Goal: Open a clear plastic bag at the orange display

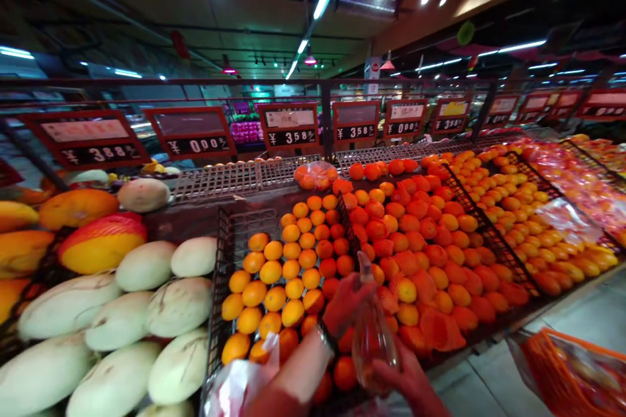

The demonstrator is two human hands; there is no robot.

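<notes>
Both hands are working over a wire crate of oranges (288, 273) at the near edge of a fruit display. The left hand (345, 303) is reaching forward with a watch at the wrist, its fingers closing on the upper part of a thin clear plastic bag (372, 332) that is standing up between the two hands. The right hand (408, 381) is lying just below and toward the body, gripping the bag's lower side; whether anything is sitting inside the bag is too blurred to tell. Directly beyond the hands, the oranges are lying in rows. Off to the left hand's side, pale melons (122, 319) are piling up, and to the right hand's side an orange basket (572, 371) is showing at the picture's edge. Well beyond the hands, price signs (292, 127) are hanging over the display.
</notes>
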